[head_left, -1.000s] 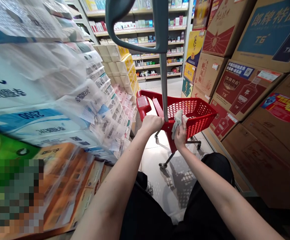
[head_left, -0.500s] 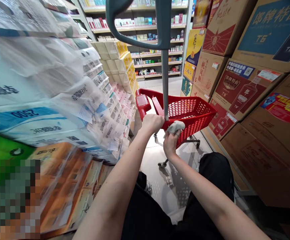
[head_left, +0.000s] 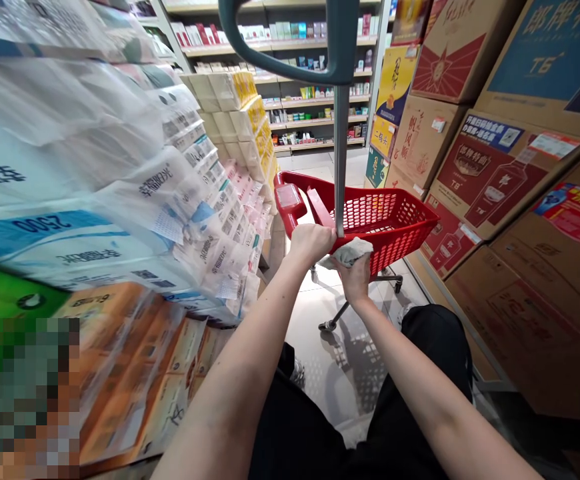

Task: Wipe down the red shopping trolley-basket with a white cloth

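A small red shopping cart (head_left: 395,223) on wheels stands on the tiled floor in front of me. Its grey pole (head_left: 341,167) rises to a grey handle (head_left: 290,57) at the top of the view. My left hand (head_left: 311,241) is closed on the cart's near rim beside the foot of the pole. My right hand (head_left: 355,277) presses a whitish cloth (head_left: 349,251) against the near red edge of the cart, just right of the pole.
Stacks of plastic-wrapped tissue packs (head_left: 120,193) fill the left side. Stacked brown cardboard boxes (head_left: 495,173) line the right. Store shelves (head_left: 290,73) with goods stand at the far end of the aisle. My black-trousered knees (head_left: 430,347) are below.
My right hand with the cloth has slid left and down along the cart's near edge, from the basket's side to beside the pole. My left hand has kept its grip.
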Motion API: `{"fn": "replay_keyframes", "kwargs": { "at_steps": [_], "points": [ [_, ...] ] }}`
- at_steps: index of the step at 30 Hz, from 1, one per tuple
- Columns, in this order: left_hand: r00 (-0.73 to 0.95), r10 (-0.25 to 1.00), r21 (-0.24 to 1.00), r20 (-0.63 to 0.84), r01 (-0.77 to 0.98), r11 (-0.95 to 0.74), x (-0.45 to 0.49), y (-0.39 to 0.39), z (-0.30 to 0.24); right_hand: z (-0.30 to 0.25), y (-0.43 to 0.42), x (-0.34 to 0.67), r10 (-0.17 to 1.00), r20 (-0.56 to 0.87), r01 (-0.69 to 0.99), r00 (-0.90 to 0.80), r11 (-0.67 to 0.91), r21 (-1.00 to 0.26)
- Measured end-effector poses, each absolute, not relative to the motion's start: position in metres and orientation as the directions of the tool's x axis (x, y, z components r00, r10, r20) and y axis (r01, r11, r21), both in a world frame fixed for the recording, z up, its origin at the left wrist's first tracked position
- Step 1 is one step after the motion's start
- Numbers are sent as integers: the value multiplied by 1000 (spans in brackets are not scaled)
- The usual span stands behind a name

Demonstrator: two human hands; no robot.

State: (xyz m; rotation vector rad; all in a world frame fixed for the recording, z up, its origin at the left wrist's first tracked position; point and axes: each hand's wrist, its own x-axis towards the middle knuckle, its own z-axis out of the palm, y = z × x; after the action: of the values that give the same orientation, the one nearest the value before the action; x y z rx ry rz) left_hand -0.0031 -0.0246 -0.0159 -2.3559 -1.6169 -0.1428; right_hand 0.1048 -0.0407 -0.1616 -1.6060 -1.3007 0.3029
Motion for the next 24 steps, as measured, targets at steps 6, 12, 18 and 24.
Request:
{"fn": "replay_keyframes", "kwargs": {
  "at_steps": [6,12,18,24],
  "points": [
    [363,900,-150,240,930,-336,1,-24,-13,-212,-26,122,946,197,704,259,-45,-709],
    [346,907,-134,240,937,-322,7,-27,-12,-252,-27,142,980,76,700,184,-76,-710],
    [329,911,-127,249,943,-306,10,-27,-13,-200,-26,143,948,233,699,218,15,-715],
    [347,900,-118,265,938,-327,11,-28,-15,-159,-20,138,869,457,724,190,190,-663]
  ]
}}
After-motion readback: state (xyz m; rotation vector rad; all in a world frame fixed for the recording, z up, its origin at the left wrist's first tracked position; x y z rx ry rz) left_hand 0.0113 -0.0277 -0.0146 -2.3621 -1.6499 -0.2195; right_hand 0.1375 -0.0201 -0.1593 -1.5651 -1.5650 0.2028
